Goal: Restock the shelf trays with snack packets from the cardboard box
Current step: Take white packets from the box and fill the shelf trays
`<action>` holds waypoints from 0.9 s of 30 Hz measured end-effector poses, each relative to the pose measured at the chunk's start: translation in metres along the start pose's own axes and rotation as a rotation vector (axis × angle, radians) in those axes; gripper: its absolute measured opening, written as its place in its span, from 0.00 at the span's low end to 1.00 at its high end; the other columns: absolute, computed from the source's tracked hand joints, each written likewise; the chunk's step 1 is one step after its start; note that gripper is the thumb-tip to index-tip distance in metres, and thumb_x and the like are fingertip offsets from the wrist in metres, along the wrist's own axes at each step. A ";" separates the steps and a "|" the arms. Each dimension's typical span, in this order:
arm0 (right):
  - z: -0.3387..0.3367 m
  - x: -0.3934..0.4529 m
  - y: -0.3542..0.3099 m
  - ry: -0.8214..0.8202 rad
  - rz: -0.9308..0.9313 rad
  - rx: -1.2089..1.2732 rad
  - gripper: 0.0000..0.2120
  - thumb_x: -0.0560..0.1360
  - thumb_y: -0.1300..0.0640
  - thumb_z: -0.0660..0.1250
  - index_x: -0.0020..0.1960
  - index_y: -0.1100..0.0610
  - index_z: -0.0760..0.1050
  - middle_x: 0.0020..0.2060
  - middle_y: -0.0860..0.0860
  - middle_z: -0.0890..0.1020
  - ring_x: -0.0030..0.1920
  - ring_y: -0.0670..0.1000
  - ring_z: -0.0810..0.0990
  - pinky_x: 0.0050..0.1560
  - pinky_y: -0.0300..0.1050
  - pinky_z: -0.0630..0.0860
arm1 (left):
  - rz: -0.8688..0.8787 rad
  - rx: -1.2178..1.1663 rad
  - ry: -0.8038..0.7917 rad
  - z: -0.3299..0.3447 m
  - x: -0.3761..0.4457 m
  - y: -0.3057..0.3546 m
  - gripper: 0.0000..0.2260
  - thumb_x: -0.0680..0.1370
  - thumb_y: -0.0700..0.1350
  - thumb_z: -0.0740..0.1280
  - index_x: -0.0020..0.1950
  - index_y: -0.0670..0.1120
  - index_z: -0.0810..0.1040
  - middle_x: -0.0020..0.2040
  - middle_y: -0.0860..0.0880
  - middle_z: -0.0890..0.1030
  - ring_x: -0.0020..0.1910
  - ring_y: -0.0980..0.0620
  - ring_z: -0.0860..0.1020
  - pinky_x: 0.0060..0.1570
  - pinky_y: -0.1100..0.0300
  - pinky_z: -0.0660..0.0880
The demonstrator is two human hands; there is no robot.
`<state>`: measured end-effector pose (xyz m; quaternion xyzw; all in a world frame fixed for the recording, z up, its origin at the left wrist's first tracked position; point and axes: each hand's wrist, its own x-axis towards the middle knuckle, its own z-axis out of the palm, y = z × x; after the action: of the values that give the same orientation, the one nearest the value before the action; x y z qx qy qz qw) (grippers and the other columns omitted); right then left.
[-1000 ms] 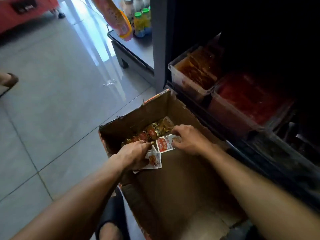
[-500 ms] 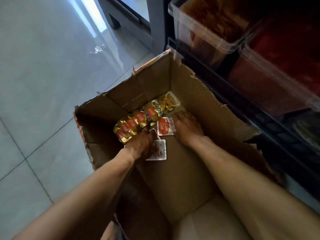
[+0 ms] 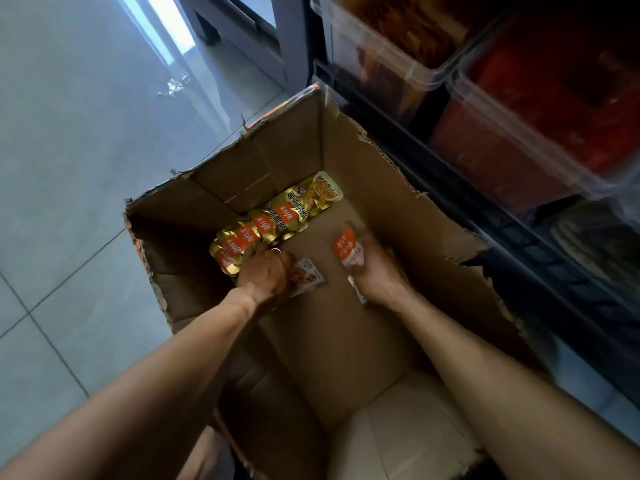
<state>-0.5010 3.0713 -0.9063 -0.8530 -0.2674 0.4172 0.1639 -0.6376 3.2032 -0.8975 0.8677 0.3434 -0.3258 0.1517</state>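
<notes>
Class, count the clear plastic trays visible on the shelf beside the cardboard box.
2: a left tray with brown packets and a right tray with red packets. The dark lower shelf may hide more.

- Grey tiled floor [image 3: 79, 140]: carries an open cardboard box [image 3: 398, 216] with torn edges, set just beside the dark shelf unit [image 3: 519, 271].
- Shelf unit: carries two clear plastic trays [image 3: 391, 69], side by side, holding brown and red packets.
</notes>
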 end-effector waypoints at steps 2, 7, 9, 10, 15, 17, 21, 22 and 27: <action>-0.007 -0.007 -0.008 0.030 -0.010 0.080 0.25 0.77 0.57 0.69 0.71 0.55 0.64 0.65 0.54 0.75 0.65 0.54 0.75 0.62 0.51 0.74 | 0.009 -0.200 -0.083 -0.004 -0.003 -0.003 0.20 0.80 0.48 0.65 0.70 0.43 0.70 0.66 0.41 0.76 0.63 0.41 0.75 0.64 0.52 0.71; -0.033 -0.031 -0.041 0.153 -0.081 0.389 0.15 0.79 0.56 0.67 0.64 0.58 0.71 0.56 0.52 0.80 0.48 0.47 0.79 0.38 0.35 0.74 | -0.115 -0.837 -0.083 -0.024 -0.021 -0.012 0.14 0.78 0.51 0.69 0.60 0.45 0.75 0.50 0.47 0.83 0.43 0.51 0.83 0.41 0.56 0.81; -0.048 -0.046 -0.054 0.188 -0.120 0.454 0.13 0.79 0.56 0.66 0.62 0.58 0.73 0.53 0.50 0.81 0.43 0.45 0.80 0.35 0.34 0.75 | -0.177 -1.062 -0.092 -0.042 -0.035 -0.009 0.12 0.78 0.50 0.69 0.57 0.46 0.74 0.47 0.49 0.83 0.42 0.51 0.84 0.42 0.56 0.82; -0.056 -0.055 -0.060 0.193 -0.140 0.484 0.11 0.80 0.56 0.66 0.61 0.58 0.74 0.51 0.49 0.82 0.41 0.44 0.80 0.34 0.33 0.76 | -0.182 -1.143 -0.105 -0.052 -0.042 -0.006 0.10 0.79 0.50 0.69 0.56 0.47 0.75 0.47 0.48 0.84 0.43 0.51 0.84 0.46 0.53 0.82; -0.090 -0.096 -0.083 0.194 -0.207 0.601 0.10 0.79 0.58 0.67 0.58 0.60 0.78 0.50 0.49 0.82 0.46 0.48 0.83 0.40 0.36 0.80 | -0.069 -1.247 -0.068 -0.097 -0.085 -0.003 0.08 0.79 0.47 0.69 0.55 0.46 0.80 0.45 0.48 0.86 0.42 0.50 0.85 0.45 0.53 0.82; -0.105 -0.112 -0.091 0.194 -0.227 0.584 0.07 0.78 0.58 0.68 0.55 0.58 0.79 0.51 0.52 0.84 0.46 0.50 0.84 0.47 0.45 0.82 | -0.009 -1.174 -0.059 -0.120 -0.105 0.000 0.08 0.77 0.48 0.71 0.55 0.48 0.81 0.45 0.49 0.86 0.41 0.51 0.86 0.45 0.53 0.82; -0.142 -0.149 -0.105 0.114 -0.272 0.592 0.08 0.77 0.58 0.69 0.56 0.57 0.78 0.50 0.53 0.85 0.47 0.51 0.85 0.49 0.50 0.82 | 0.173 -0.990 -0.121 -0.163 -0.152 0.010 0.11 0.75 0.49 0.73 0.56 0.49 0.83 0.48 0.50 0.86 0.44 0.50 0.86 0.50 0.50 0.82; -0.151 -0.159 -0.108 0.070 -0.291 0.585 0.09 0.77 0.58 0.70 0.57 0.57 0.78 0.50 0.53 0.85 0.48 0.52 0.85 0.50 0.51 0.82 | 0.217 -0.970 -0.129 -0.172 -0.164 0.015 0.12 0.74 0.49 0.74 0.56 0.49 0.83 0.48 0.50 0.86 0.45 0.50 0.86 0.52 0.49 0.81; -0.184 -0.210 -0.122 0.092 -0.382 0.502 0.10 0.76 0.63 0.70 0.56 0.58 0.74 0.48 0.53 0.84 0.44 0.49 0.84 0.44 0.42 0.82 | 0.304 -0.978 0.020 -0.206 -0.213 0.038 0.09 0.73 0.48 0.75 0.51 0.48 0.83 0.45 0.51 0.86 0.41 0.51 0.86 0.50 0.51 0.82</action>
<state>-0.4999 3.0351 -0.6040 -0.7382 -0.3040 0.3927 0.4564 -0.6336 3.1703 -0.6012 0.7383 0.3269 -0.0930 0.5826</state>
